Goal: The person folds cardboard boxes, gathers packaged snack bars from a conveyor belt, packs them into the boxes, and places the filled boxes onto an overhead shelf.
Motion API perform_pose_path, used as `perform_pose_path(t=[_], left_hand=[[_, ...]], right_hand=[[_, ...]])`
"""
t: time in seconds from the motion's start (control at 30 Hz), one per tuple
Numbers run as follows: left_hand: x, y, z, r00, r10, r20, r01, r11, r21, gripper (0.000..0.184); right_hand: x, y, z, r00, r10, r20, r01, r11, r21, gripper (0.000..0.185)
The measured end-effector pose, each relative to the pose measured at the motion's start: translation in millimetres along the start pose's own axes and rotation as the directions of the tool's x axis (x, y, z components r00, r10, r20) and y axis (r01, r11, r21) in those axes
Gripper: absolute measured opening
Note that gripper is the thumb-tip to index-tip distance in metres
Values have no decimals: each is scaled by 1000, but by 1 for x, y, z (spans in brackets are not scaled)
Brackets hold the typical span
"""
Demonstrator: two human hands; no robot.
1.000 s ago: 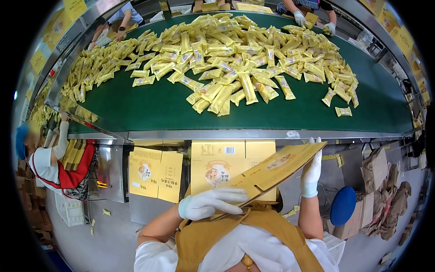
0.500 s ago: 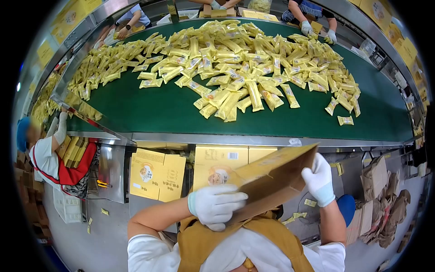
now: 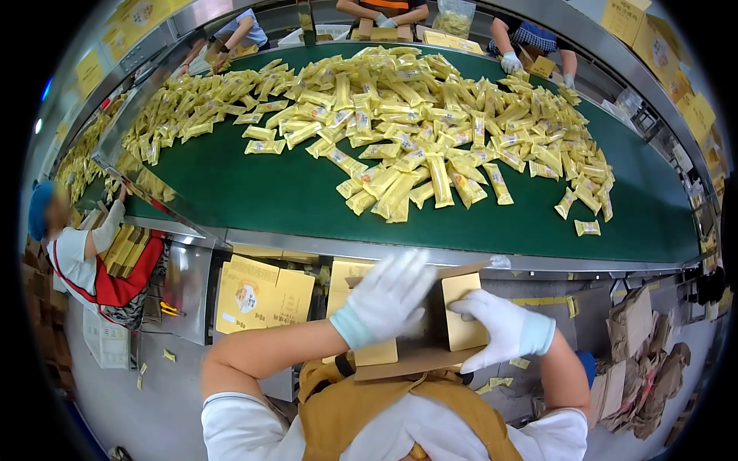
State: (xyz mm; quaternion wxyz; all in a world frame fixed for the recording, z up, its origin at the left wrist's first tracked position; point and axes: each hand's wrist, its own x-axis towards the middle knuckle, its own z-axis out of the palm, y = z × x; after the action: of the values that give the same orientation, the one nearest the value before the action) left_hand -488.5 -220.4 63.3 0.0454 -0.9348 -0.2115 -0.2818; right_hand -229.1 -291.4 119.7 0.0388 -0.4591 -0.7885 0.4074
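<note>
A yellow cardboard box (image 3: 465, 313) stands unfolded in front of my chest, with its flaps spread and its brown inside facing up. My right hand (image 3: 503, 326), in a white glove, grips the right side of the box, thumb against the yellow flap. Over the left side of the box, my left hand (image 3: 387, 298), also gloved, has its fingers stretched out; it is slightly blurred. Whether that hand touches the box, I cannot tell. Past the box, a heap of yellow wrapped snack packets (image 3: 415, 115) lies on the green conveyor belt (image 3: 307, 207).
Flat yellow cartons (image 3: 261, 296) lie below the belt's metal edge (image 3: 346, 250), left of my box. A co-worker in a red apron (image 3: 138, 269) is at the left; others work across the belt. Crumpled brown paper bags (image 3: 646, 369) and stray packets are on the floor to the right.
The box has gone from tilted and folded to squared open, with its flaps apart. My left hand has let go of its lower side and risen; my right hand has moved down and left.
</note>
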Motion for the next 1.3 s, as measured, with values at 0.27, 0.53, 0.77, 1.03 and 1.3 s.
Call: perform_pose_path(t=[0.27, 0.53, 0.77, 1.03, 1.3], left_hand=[[25, 5, -34, 721, -78, 689, 431, 829, -357, 73], [16, 17, -28, 711, -124, 692, 258, 962, -93, 111], [-27, -34, 17, 814, -445, 374, 351, -137, -926, 93], [-120, 37, 112, 494, -385, 780, 289, -773, -565, 68], [-100, -21, 55, 437, -619, 652, 869, 479, -128, 38]], right_hand=[[21, 42, 89, 568, 133, -812, -209, 978, 13, 130], [40, 49, 78, 540, 507, -671, 404, 543, 736, 90], [21, 147, 141, 487, 655, -578, 652, 168, 740, 56], [-5, -11, 73, 704, 419, -573, -325, 908, 264, 85], [70, -43, 118, 722, 417, -553, -523, 851, -42, 89]])
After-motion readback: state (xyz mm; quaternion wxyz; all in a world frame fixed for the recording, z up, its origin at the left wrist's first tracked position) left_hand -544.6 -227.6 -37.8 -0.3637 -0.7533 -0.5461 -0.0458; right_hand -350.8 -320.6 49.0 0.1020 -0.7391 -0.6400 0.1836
